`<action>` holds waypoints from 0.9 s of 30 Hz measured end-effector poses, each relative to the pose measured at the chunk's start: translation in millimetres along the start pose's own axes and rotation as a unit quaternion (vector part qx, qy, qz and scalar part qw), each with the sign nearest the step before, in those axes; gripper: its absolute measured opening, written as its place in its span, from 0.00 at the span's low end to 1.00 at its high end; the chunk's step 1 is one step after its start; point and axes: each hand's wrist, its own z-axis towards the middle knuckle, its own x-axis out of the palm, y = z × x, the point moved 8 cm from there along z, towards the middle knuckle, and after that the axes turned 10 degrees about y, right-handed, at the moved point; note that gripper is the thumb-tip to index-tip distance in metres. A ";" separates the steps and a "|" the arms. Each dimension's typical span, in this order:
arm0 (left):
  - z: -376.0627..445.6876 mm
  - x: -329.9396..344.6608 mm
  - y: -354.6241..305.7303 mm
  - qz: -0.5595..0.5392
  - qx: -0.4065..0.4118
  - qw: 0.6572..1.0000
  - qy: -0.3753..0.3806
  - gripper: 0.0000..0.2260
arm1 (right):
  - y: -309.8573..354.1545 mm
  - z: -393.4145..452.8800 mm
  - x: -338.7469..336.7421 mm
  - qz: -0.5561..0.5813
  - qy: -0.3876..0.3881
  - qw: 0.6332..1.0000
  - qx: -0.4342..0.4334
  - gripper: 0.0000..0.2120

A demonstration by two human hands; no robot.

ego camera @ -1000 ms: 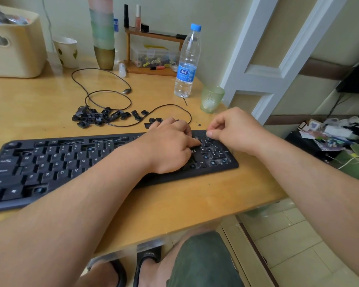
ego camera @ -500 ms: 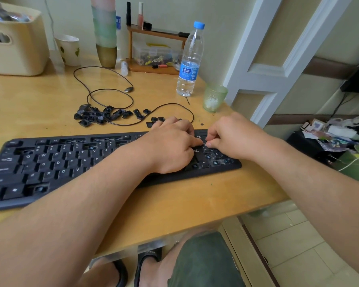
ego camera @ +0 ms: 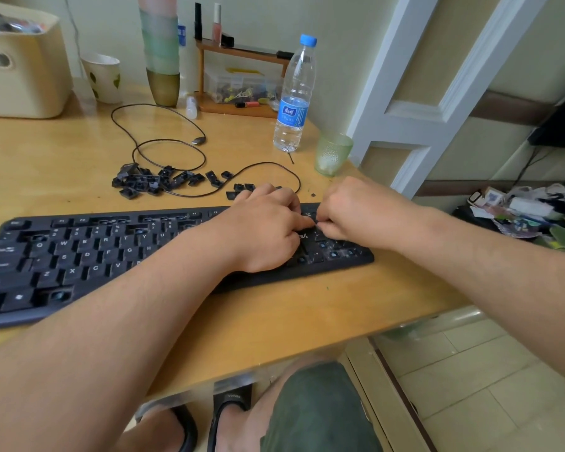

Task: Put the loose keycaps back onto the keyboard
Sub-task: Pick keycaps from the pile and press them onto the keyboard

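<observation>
Item: black keyboard (ego camera: 88, 252), lying along the near part of the wooden surface (ego camera: 307, 308), several sockets bare at its left and right ends. Item: loose keycaps (ego camera: 150, 181), heaped on the surface beyond the keyboard, a few strays trailing right toward our hands, inside a loop of black cable (ego camera: 173, 148). Item: our left hand (ego camera: 265, 230), fingers curled down over the keyboard's right section; whether it grips a cap we cannot tell, since the knuckles hide the tips. Item: our right hand (ego camera: 362, 213), fingers curled and meeting the left at a small point over the keys, apparently pinching something too small to identify. Step in hand, as we judge it: seating one cap near the number pad. To do it well we should square the cap over its socket, check its legend faces us, then press straight down with one fingertip while the other hand steadies the board; tilted pressure risks a bent stem. Also present at the far right: water bottle (ego camera: 295, 99), green glass (ego camera: 332, 153).
</observation>
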 end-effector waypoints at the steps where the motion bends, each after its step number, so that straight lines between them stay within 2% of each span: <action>1: 0.0 -0.4 0.2 -0.001 -0.001 1.000 0.000 0.22 | -1.3 -2.4 0.2 0.014 -0.008 1.000 -0.001 0.13; 10: 0.0 0.9 1.6 -0.006 -0.001 1.000 0.000 0.22 | -9.1 -17.3 0.7 0.150 -0.081 0.985 0.026 0.10; 16: -0.5 0.7 1.4 -0.006 -0.006 1.000 0.004 0.22 | -13.7 -17.3 4.6 0.175 -0.106 0.976 0.074 0.08; 21: -1.0 0.0 0.6 -0.003 -0.008 1.000 0.006 0.22 | -22.2 -22.4 11.2 0.285 -0.123 0.941 0.131 0.03; 27: -0.8 0.2 0.1 -0.003 -0.009 1.000 0.004 0.22 | -31.8 -23.9 17.5 0.356 -0.110 0.914 0.157 0.05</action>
